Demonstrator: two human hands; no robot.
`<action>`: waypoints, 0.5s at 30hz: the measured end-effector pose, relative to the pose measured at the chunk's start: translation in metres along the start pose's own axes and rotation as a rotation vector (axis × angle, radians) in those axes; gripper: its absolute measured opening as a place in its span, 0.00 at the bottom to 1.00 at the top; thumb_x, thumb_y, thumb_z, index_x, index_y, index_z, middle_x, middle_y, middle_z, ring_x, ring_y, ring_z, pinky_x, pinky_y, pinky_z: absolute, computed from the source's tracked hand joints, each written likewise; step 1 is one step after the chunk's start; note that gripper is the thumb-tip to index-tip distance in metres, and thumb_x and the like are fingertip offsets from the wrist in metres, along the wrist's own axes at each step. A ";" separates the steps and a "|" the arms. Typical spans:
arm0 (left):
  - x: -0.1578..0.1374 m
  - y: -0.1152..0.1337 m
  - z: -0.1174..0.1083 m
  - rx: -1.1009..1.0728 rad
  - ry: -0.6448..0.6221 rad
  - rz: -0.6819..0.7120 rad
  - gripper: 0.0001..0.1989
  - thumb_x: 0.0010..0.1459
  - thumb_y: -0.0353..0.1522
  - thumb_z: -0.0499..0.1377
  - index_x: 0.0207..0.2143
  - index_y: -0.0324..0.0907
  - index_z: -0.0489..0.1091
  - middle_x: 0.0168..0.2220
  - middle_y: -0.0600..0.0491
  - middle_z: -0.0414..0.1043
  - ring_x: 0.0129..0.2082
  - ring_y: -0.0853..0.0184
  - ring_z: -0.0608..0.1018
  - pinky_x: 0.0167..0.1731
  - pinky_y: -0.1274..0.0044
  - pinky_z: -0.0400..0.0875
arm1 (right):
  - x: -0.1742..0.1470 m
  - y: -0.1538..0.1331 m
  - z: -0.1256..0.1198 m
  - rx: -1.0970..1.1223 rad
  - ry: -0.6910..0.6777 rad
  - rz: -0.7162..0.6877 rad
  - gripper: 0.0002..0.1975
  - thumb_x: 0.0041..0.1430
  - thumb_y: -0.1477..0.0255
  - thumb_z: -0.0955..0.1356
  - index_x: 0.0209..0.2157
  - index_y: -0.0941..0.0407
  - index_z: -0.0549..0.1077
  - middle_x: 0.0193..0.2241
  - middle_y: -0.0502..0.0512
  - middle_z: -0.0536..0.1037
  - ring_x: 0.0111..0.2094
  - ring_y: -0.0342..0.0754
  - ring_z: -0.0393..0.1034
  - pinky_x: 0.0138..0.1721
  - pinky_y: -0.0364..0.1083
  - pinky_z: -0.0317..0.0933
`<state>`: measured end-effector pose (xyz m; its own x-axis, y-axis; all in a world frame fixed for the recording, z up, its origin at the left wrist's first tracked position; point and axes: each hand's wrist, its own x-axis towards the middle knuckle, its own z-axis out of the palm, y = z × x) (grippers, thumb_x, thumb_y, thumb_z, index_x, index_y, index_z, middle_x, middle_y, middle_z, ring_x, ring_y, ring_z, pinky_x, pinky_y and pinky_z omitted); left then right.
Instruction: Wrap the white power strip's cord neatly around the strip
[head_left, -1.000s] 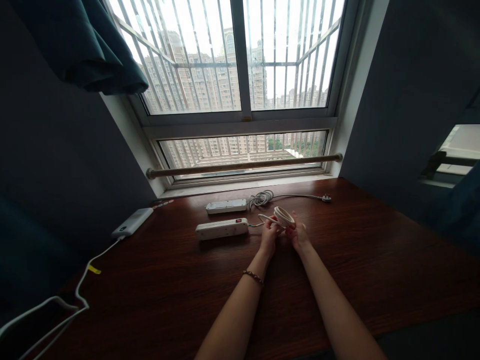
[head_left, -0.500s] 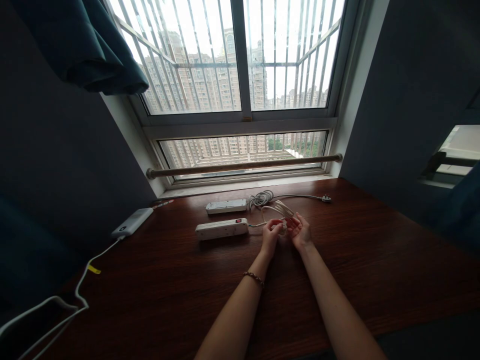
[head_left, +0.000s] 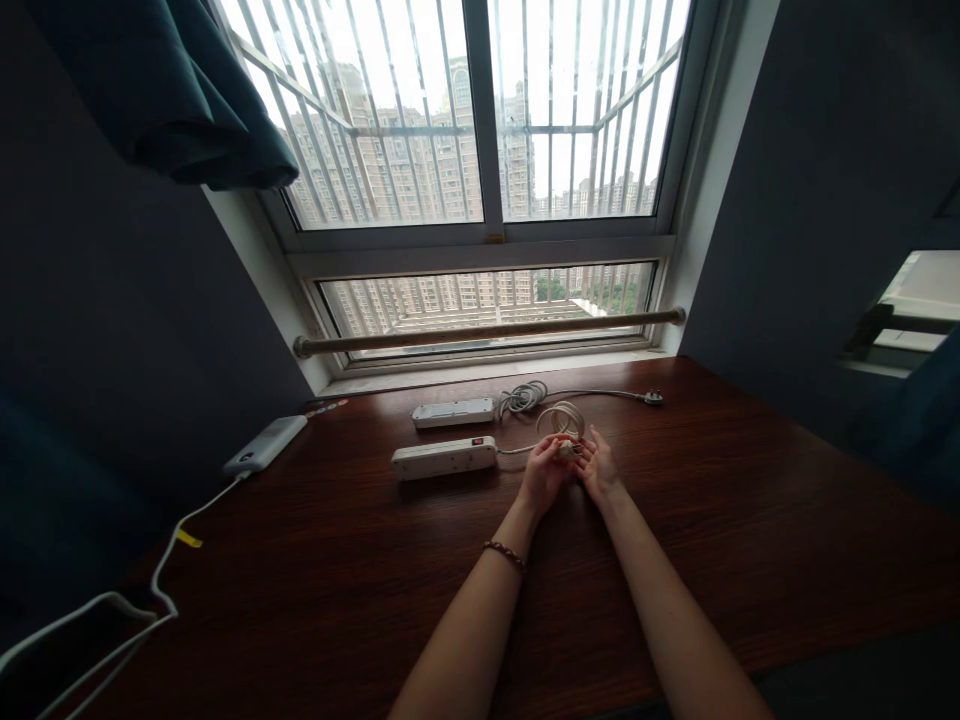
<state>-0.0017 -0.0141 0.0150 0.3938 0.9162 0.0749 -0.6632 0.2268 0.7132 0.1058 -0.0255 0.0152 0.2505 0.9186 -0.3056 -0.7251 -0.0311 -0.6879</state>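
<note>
My left hand [head_left: 544, 472] is closed on a white plug [head_left: 567, 450], gripping it with thumb and fingers. My right hand [head_left: 598, 468] is beside it, thumb raised and apart, fingers loosely curved with their tips against or just beside the plug. Just beyond my hands a white cord [head_left: 561, 418] stands in loose loops. From this side a straight length of it runs left to a white power strip [head_left: 444, 460] with a red switch, lying on the table. Part of the plug is hidden by my fingers.
Behind lies a second white power strip [head_left: 453, 412] with a coiled grey cord [head_left: 523, 397] and a plug [head_left: 653, 397]. A white power bank [head_left: 265, 445] with a white cable is at the left of the brown wooden table [head_left: 315, 580]. A barred window rises behind.
The cord loops have slipped off my right fingers and settled upright behind my hands. My left hand has turned slightly, showing the plug more clearly. The power strips have not moved.
</note>
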 end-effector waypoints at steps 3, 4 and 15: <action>0.000 0.000 0.000 0.035 -0.048 0.024 0.16 0.48 0.34 0.64 0.38 0.35 0.71 0.39 0.42 0.75 0.33 0.64 0.76 0.32 0.74 0.69 | -0.002 0.003 0.002 0.022 -0.005 -0.068 0.15 0.57 0.58 0.65 0.32 0.56 0.72 0.27 0.51 0.77 0.24 0.44 0.70 0.22 0.40 0.63; 0.000 0.000 -0.001 0.052 -0.060 0.034 0.16 0.48 0.34 0.64 0.39 0.35 0.70 0.40 0.41 0.74 0.34 0.63 0.77 0.34 0.73 0.70 | -0.002 0.004 0.003 0.035 -0.014 -0.097 0.15 0.56 0.57 0.66 0.32 0.56 0.71 0.27 0.51 0.77 0.25 0.44 0.71 0.23 0.40 0.64; -0.008 0.010 -0.005 0.613 -0.027 0.256 0.15 0.54 0.33 0.55 0.44 0.38 0.68 0.47 0.41 0.71 0.42 0.57 0.77 0.44 0.61 0.69 | 0.001 0.005 0.003 0.197 -0.082 -0.247 0.13 0.38 0.80 0.74 0.28 0.58 0.72 0.30 0.50 0.78 0.30 0.42 0.72 0.28 0.38 0.64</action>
<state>-0.0149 -0.0169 0.0180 0.2931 0.9057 0.3063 -0.2591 -0.2332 0.9373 0.1009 -0.0237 0.0133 0.3874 0.9179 -0.0857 -0.7610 0.2659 -0.5918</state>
